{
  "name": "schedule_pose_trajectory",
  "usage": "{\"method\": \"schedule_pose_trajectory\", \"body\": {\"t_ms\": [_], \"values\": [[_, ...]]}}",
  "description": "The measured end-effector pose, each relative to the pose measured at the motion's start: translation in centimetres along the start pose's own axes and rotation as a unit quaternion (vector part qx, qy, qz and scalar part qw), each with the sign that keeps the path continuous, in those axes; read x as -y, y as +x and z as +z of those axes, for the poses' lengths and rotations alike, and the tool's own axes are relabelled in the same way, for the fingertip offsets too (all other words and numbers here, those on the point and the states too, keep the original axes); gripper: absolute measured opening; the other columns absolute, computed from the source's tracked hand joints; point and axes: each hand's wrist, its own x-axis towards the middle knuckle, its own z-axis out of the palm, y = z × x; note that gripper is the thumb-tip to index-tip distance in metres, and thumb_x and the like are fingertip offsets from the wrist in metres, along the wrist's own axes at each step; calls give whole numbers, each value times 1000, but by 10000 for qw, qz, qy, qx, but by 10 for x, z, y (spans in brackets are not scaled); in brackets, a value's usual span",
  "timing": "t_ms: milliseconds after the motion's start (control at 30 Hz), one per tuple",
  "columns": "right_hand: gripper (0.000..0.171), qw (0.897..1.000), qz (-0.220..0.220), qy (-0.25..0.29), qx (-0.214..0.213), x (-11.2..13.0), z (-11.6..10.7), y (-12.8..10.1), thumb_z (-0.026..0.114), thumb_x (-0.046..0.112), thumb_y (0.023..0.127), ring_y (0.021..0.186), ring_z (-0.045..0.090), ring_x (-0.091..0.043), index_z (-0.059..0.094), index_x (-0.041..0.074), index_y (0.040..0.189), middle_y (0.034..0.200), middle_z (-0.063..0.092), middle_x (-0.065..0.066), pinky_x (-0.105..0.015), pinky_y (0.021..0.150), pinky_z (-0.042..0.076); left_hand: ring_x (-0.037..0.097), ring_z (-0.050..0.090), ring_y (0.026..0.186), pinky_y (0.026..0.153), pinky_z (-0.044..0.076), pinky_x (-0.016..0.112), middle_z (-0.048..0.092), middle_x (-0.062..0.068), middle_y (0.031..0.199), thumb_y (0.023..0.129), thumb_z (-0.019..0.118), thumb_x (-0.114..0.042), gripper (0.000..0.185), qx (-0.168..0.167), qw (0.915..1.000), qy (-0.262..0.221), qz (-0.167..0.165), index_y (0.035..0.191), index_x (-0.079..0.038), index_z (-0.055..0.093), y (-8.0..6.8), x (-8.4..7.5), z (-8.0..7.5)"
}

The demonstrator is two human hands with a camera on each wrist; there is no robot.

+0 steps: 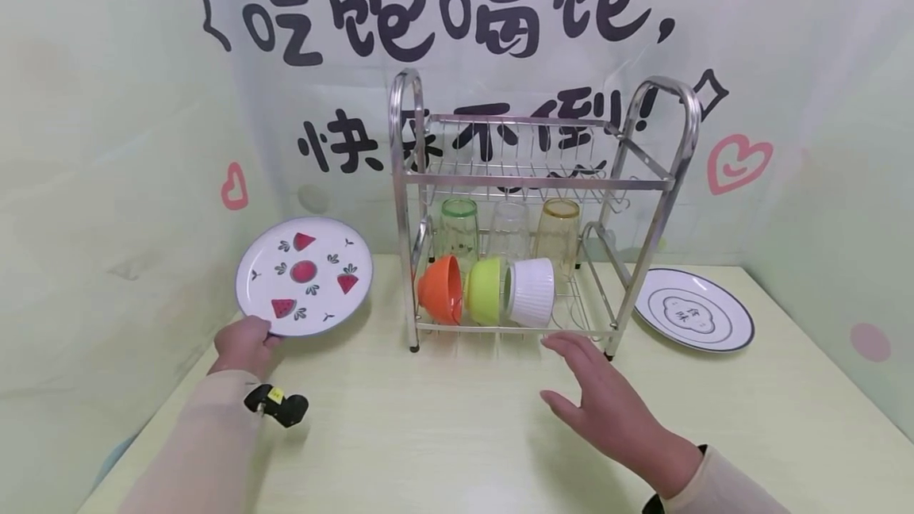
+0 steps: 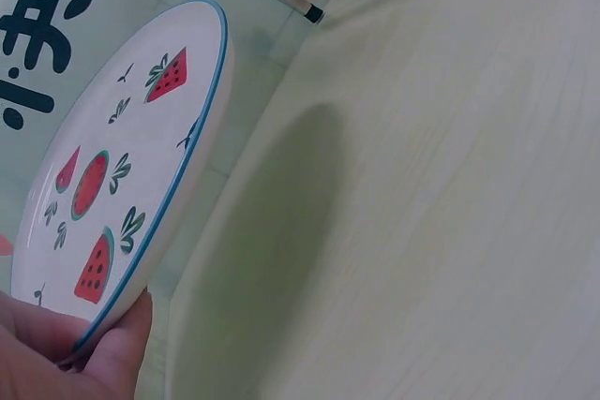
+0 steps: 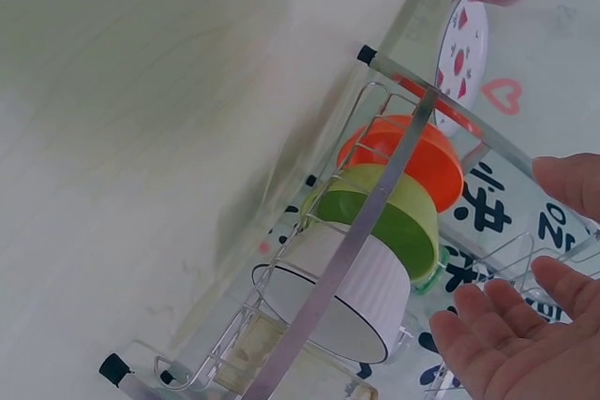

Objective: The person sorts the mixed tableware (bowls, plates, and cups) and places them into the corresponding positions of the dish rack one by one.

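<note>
My left hand pinches the near rim of a white plate with watermelon prints and a blue edge. In the left wrist view the plate is tilted and its shadow falls on the table beside it. My right hand holds nothing; its fingers are spread just in front of the metal dish rack. On the rack's lower tier an orange bowl, a green bowl and a white ribbed bowl lie on their sides in a row.
Behind the bowls stand a green-rimmed glass, a clear glass and an amber glass. Wire slots line the rack's upper tier. A white plate with a dark rim lies on the table right of the rack. Printed cloth walls surround the table.
</note>
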Motion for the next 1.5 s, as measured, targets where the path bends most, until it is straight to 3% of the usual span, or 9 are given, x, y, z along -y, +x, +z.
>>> {"method": "schedule_pose_trajectory", "body": {"t_ms": [167,333,567,700,900,1067,1500], "values": [[61,10000,-3,1,12,1,1,1,83,10,72,114,56,-26,54,1,125,125,55,-9,-42,86,52,9,50,92,84,49,15,45,7,115,96,43,-3,57,-166,9999,2,44,148,6,22,2,-4,-1],[60,10000,21,-4,15,2,0,0,83,9,72,114,56,-26,54,1,124,124,55,-9,-42,86,52,8,51,101,92,47,17,45,3,118,100,44,-11,56,-60,10000,-75,6,151,-1,22,-1,-8,-5],[60,10000,47,5,33,3,0,0,83,10,72,114,56,-26,54,1,124,124,55,-9,-42,86,52,7,50,95,84,49,14,45,2,114,101,44,-10,52,36,9996,-26,263,150,-4,29,-14,-15,-6],[60,10000,58,34,45,3,0,1,83,10,72,114,56,-26,54,0,124,125,55,-10,-42,87,52,7,53,98,91,48,17,45,7,129,101,43,-10,53,128,9993,-16,363,151,-7,28,-21,-17,-7],[60,9998,114,74,116,4,1,1,82,10,73,115,56,-27,54,1,125,126,55,-10,-43,88,51,14,50,119,100,42,21,29,13,154,103,40,-14,53,319,9984,105,460,153,-9,24,-30,-20,-8],[60,9999,97,80,89,4,0,2,82,10,73,114,56,-28,54,0,125,125,55,-11,-43,88,51,16,43,128,103,40,23,25,10,157,103,40,-17,54,390,9982,-39,449,154,-13,22,-38,-23,-8],[59,9996,184,153,129,6,-2,6,81,11,75,117,55,-29,53,0,125,125,55,-11,-45,91,50,18,39,134,97,42,19,22,9,158,103,41,-15,53,595,9944,-596,633,153,-13,24,-54,-25,-11]]}}
